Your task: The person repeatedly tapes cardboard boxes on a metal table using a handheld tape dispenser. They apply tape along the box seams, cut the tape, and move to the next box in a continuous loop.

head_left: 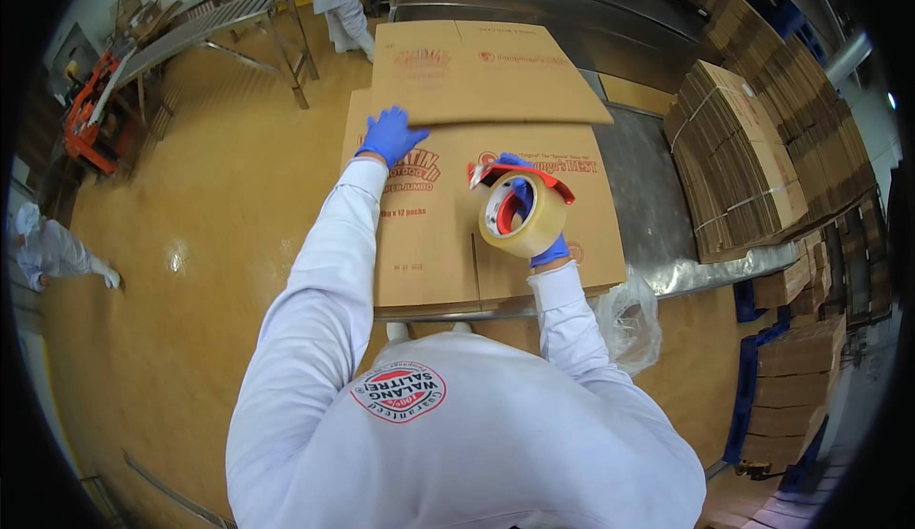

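Observation:
My right hand [552, 250], in a blue glove, grips a red handheld tape dispenser [559, 187] loaded with a wide roll of clear packing tape [532, 232]. The dispenser is above a flat cardboard carton [436, 257] with red printing, which lies on top of a stack. Across the far part of this carton is another flat cardboard piece [493, 86], its near edge slightly raised. My left hand [392, 136], also gloved in blue, is at the left end of that edge, fingers apart; whether it presses on the cardboard is hard to tell.
A steel table [636, 171] carries the cardboard and, to the right, a strapped bundle of flat cartons [743, 157]. Clear plastic [630, 322] hangs at its near edge. A person [332, 0] stands beyond by a roller conveyor [207, 21]; another person [57, 246] is far left.

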### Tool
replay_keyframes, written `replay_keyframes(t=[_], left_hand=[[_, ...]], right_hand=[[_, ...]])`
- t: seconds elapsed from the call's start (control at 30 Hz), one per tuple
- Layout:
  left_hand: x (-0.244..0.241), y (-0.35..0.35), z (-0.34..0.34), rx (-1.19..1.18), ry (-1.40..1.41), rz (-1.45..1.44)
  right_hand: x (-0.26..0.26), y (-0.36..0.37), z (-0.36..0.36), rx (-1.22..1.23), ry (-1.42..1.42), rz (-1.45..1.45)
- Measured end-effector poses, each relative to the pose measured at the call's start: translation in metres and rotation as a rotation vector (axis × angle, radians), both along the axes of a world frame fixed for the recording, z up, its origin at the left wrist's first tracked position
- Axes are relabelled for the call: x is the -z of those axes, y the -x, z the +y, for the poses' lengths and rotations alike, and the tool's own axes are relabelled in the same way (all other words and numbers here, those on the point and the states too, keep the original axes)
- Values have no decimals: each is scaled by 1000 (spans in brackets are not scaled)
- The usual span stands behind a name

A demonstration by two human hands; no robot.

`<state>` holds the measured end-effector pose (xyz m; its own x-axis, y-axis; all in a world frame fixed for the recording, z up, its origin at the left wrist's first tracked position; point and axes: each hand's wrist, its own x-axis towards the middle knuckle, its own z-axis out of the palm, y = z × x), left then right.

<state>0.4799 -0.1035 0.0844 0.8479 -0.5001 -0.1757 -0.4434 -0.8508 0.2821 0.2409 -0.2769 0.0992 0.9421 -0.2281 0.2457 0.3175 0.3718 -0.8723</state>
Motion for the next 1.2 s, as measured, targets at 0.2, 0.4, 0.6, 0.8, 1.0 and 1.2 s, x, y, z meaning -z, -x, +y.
replay_keyframes(t=[0.2, 0.4, 0.6, 0.8, 1.0, 1.2], left_hand=[[37, 91, 82, 226, 484, -144], [52, 195, 166, 202, 113, -64], [81, 194, 173, 209, 342, -40], [87, 192, 170, 181, 292, -59], [92, 192, 171, 170, 284, -46], [92, 195, 167, 177, 263, -65]], right_hand=[[14, -35, 6, 216, 359, -3], [45, -178, 62, 100, 140, -61], [93, -260, 76, 54, -14, 216], [109, -192, 81, 106, 311, 169], [77, -25, 124, 181, 1144, -157], [102, -77, 103, -251, 728, 457]])
